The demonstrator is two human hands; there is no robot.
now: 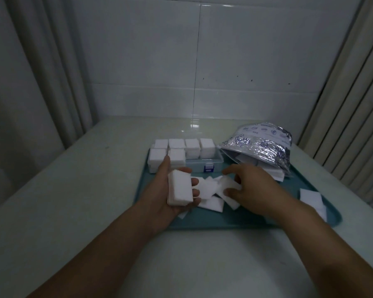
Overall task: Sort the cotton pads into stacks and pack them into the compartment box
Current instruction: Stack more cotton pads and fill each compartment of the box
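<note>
My left hand point(170, 190) grips a thick stack of white square cotton pads point(180, 188) above the left part of a teal tray point(224, 220). My right hand point(252, 186) pinches a single loose pad point(229, 182) from a scattered heap of pads point(211, 201) on the tray between my hands. Behind the hands stands the pale blue compartment box point(205, 165), lid open, with several compartments holding stacks of pads point(190, 148) that rise above its rim.
A crinkled silver foil bag point(265, 145) with blue print lies at the tray's back right, pads spilling from its mouth. More pads point(312, 200) lie at the tray's right edge. The tray rests on a pale counter against a tiled wall, curtains at both sides.
</note>
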